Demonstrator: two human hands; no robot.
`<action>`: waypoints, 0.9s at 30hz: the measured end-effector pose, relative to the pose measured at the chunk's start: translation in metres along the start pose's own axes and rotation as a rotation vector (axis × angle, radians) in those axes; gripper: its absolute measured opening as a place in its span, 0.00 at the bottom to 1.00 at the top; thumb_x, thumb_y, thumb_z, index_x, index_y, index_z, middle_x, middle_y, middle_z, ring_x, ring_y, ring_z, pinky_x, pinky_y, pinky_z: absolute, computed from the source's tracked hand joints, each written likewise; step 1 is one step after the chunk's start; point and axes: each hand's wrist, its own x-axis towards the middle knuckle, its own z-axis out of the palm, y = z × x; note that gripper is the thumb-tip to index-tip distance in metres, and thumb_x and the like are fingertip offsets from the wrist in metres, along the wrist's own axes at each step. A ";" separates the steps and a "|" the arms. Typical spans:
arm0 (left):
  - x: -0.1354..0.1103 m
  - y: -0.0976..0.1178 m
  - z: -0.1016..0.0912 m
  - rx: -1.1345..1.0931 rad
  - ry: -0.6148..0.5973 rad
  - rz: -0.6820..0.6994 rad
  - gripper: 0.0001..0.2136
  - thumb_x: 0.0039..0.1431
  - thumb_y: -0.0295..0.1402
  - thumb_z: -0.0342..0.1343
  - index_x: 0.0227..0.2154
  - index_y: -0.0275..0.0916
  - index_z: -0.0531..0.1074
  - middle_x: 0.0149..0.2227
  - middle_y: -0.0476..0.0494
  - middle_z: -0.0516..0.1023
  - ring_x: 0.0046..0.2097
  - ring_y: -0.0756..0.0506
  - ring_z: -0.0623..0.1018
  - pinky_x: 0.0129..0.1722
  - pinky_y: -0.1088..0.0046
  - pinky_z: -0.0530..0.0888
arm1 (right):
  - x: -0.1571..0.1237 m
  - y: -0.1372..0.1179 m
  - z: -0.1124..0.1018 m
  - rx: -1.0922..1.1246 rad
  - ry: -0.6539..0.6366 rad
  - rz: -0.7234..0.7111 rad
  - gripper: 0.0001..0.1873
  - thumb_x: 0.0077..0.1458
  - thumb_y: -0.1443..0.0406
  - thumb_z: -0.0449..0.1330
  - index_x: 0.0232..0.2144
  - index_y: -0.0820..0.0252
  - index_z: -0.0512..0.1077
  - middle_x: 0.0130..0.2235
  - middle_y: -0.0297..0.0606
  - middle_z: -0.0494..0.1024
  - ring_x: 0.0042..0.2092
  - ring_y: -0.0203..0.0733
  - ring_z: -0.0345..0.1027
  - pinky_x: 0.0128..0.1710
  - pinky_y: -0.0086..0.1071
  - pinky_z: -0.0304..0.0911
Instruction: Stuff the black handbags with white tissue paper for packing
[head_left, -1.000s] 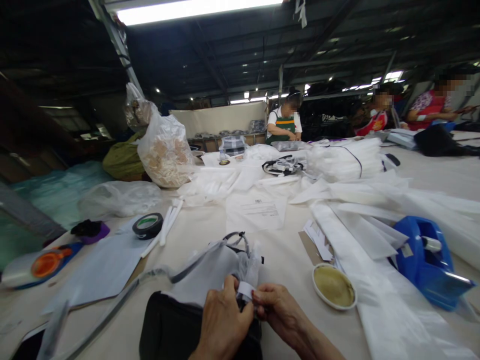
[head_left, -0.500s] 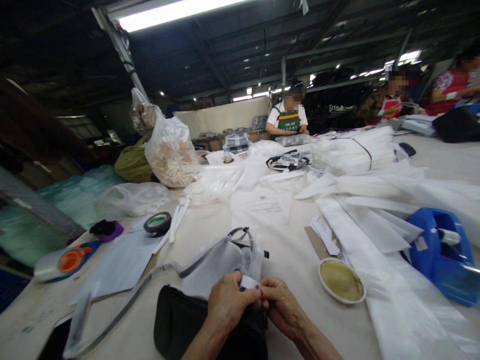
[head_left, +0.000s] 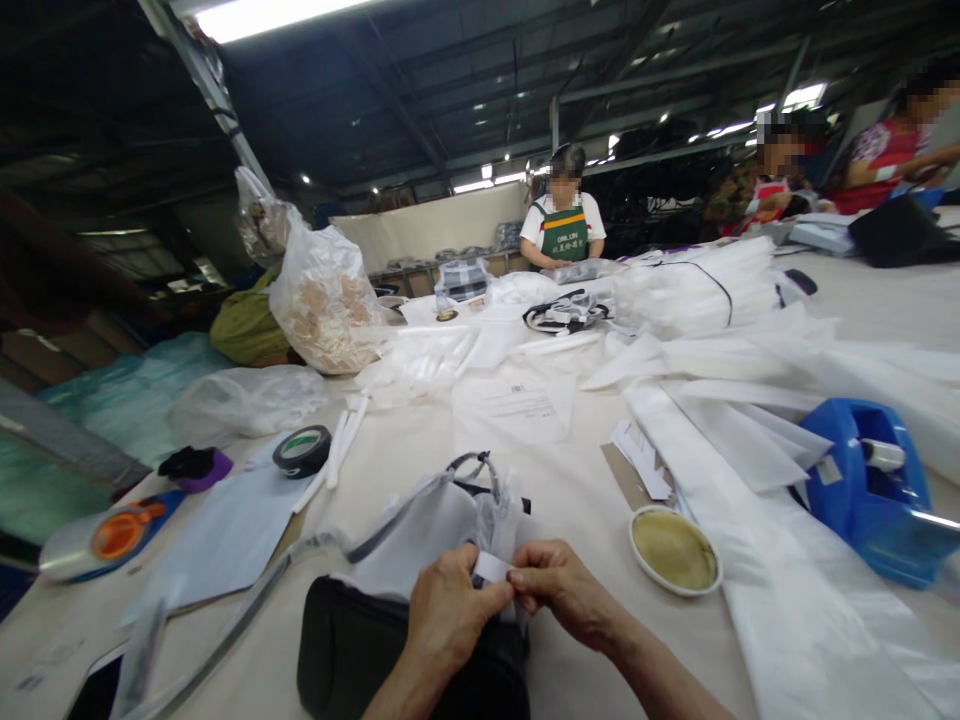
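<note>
A black bag (head_left: 337,640) lies on the table below my hands, with white sheet material (head_left: 420,530) over its upper part. Its long grey strap (head_left: 247,600), seemingly wrapped in clear film, curves away to the left. A small white paper strip (head_left: 492,568) spans the gap between my hands. My left hand (head_left: 450,605) is closed at the strip's left end, over the bag's top. My right hand (head_left: 559,590) pinches the right end between thumb and forefinger. Bunched clear plastic (head_left: 508,510) stands just behind the strip.
A shallow dish of yellowish paste (head_left: 675,550) and a blue tape dispenser (head_left: 870,490) are to the right. Black tape (head_left: 301,452) and clear tape (head_left: 82,540) lie left, near a phone (head_left: 97,690). White plastic sleeves (head_left: 690,490) cover the right side. Co-workers (head_left: 564,215) stand beyond.
The view has turned slightly, so the table things sit a little further left. My right hand has drawn slightly away from my left, and more of the white strip shows between them.
</note>
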 end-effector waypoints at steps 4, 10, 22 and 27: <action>-0.001 0.001 0.000 0.024 0.013 -0.003 0.09 0.45 0.41 0.54 0.22 0.39 0.68 0.23 0.50 0.72 0.27 0.48 0.71 0.25 0.75 0.57 | 0.004 0.006 0.000 0.023 -0.012 0.014 0.14 0.31 0.62 0.70 0.16 0.67 0.70 0.14 0.31 0.67 0.17 0.27 0.53 0.19 0.26 0.40; 0.001 0.000 0.001 0.031 0.007 0.010 0.08 0.44 0.39 0.54 0.21 0.39 0.68 0.22 0.51 0.71 0.27 0.48 0.70 0.24 0.76 0.56 | 0.003 0.014 0.000 0.073 0.008 0.009 0.16 0.31 0.60 0.69 0.16 0.65 0.68 0.14 0.28 0.64 0.17 0.26 0.51 0.20 0.26 0.40; 0.001 -0.003 -0.001 -0.038 -0.025 0.028 0.08 0.48 0.38 0.51 0.23 0.40 0.70 0.22 0.52 0.72 0.28 0.48 0.70 0.26 0.76 0.58 | -0.002 0.007 0.004 0.124 0.046 0.043 0.15 0.29 0.63 0.69 0.16 0.65 0.68 0.15 0.29 0.66 0.17 0.25 0.51 0.19 0.26 0.40; 0.001 -0.003 -0.001 -0.042 -0.045 0.046 0.08 0.49 0.37 0.50 0.23 0.40 0.70 0.22 0.52 0.72 0.29 0.48 0.71 0.27 0.76 0.59 | -0.004 0.014 0.006 0.179 0.101 0.018 0.13 0.30 0.65 0.69 0.16 0.67 0.69 0.15 0.31 0.67 0.17 0.26 0.52 0.19 0.26 0.39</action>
